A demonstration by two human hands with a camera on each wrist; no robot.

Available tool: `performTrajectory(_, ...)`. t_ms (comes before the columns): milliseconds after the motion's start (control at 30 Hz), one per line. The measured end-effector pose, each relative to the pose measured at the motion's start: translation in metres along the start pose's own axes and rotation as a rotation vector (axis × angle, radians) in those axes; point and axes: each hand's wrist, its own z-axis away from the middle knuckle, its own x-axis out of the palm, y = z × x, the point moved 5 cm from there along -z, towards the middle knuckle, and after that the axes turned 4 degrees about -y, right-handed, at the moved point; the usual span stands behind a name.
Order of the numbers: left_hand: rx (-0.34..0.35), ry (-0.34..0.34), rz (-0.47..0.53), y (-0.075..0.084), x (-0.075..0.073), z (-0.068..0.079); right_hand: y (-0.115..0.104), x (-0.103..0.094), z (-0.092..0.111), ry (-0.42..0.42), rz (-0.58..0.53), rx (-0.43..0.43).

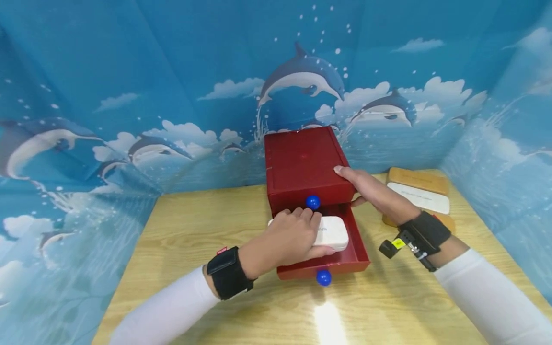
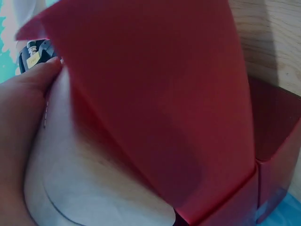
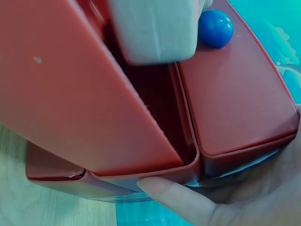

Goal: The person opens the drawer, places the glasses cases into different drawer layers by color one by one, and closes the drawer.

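Note:
A white glasses case (image 1: pixel 334 233) with small print sits in my left hand (image 1: pixel 291 237), its fingers over the top and thumb along the near side. The case is over the pulled-out lower drawer (image 1: pixel 297 272) of a red two-drawer box (image 1: pixel 302 163), tilted in the left wrist view, where its seam shows beside the red drawer wall (image 2: pixel 155 94). My right hand (image 1: pixel 373 194) lies against the right side of the box, thumb on the top edge and a straight finger lower down. Its other fingers are mostly hidden. The upper drawer is closed.
Blue ball knobs stand on the upper drawer (image 1: pixel 313 202) and the lower drawer (image 1: pixel 324 277). Right of the box lie a brown case (image 1: pixel 418 179), a white case (image 1: pixel 420 197) and another brown one, partly covered. A dolphin-print backdrop (image 1: pixel 207 96) borders the wooden table (image 1: pixel 194 230).

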Motion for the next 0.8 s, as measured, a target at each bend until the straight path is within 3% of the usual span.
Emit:
performTrajectory(167, 0.014, 0.005, 0.001, 0.006, 0.002, -0.004, -0.001, 0.002, -0.001, -0.015, -0.016, 0.001)
performTrajectory(367, 0.044, -0.013, 0.092, 0.012, 0.007, -0.011, -0.001, 0.001, 0.000, -0.007, -0.006, 0.014)
performTrajectory(800, -0.015, -0.210, 0.098, 0.006, 0.040, -0.024, 0.001, 0.000, 0.003, -0.019, -0.020, -0.007)
